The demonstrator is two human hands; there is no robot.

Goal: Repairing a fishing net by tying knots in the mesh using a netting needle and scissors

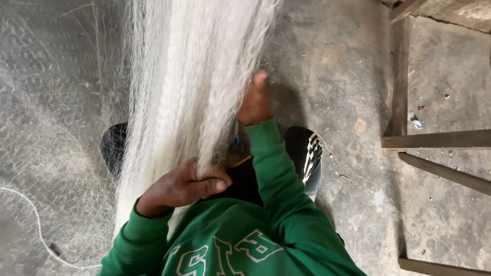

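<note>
The net (189,76) hangs down in a thick white bundle in the middle of the view, from the top edge to the lap of the person, and its loose mesh spreads over the concrete floor (348,66) on the left side. The left hand (184,186) is closed around the lower part of the bundle, with the thumb pressed across the strands. The right hand (254,102) is raised higher at the right edge of the bundle; its fingers go into the strands, so I cannot tell if they pinch or only touch.

Between the 2 hands, partly behind the net, scissors (236,144) lie on the lap, with a thin yellow stick (240,161) beside them.

What could go wrong, in my judgement:
- The fine mesh can catch on the scissors, because it hangs directly over them, and a pull could then tear threads.
- If the left hand loosens, the bundle could slide and mix with the mesh on the floor, which would make knots.
- The white cord (30,214) on the floor at the lower left lies under the mesh and could tangle with it.
- The wooden frame (434,139) at the right stands apart, so it seems a small risk.

No packages, labels or signs are visible. The only lettering is white letters on the green sweater (230,245), at the bottom edge.
</note>
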